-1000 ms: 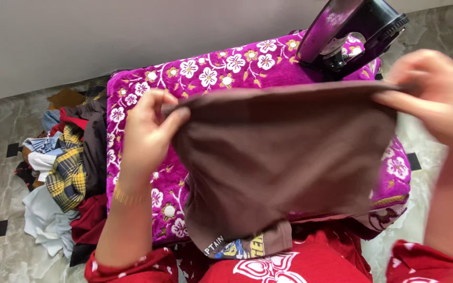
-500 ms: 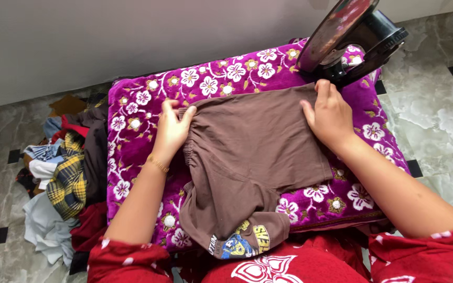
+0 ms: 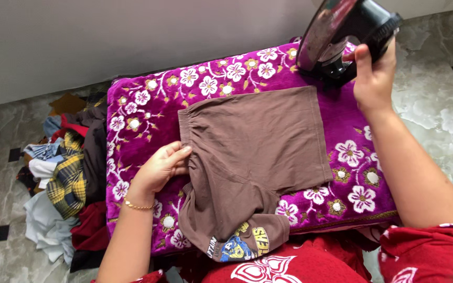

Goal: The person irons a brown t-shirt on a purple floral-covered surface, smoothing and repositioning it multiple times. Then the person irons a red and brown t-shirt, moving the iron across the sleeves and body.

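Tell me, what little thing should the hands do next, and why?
Probably lift the iron over onto the brown shorts. The right hand has its grip on the iron, standing on end at the purple flowered cloth's far corner, while the left hand pins the shorts flat.

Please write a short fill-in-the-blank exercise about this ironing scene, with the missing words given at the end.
1. The right hand grips the black ____.
2. The left hand rests on the ____ shorts.
3. The shorts lie on a ____ flowered cloth.
4. A pile of clothes lies on the ____.

Missing words: iron; brown; purple; floor
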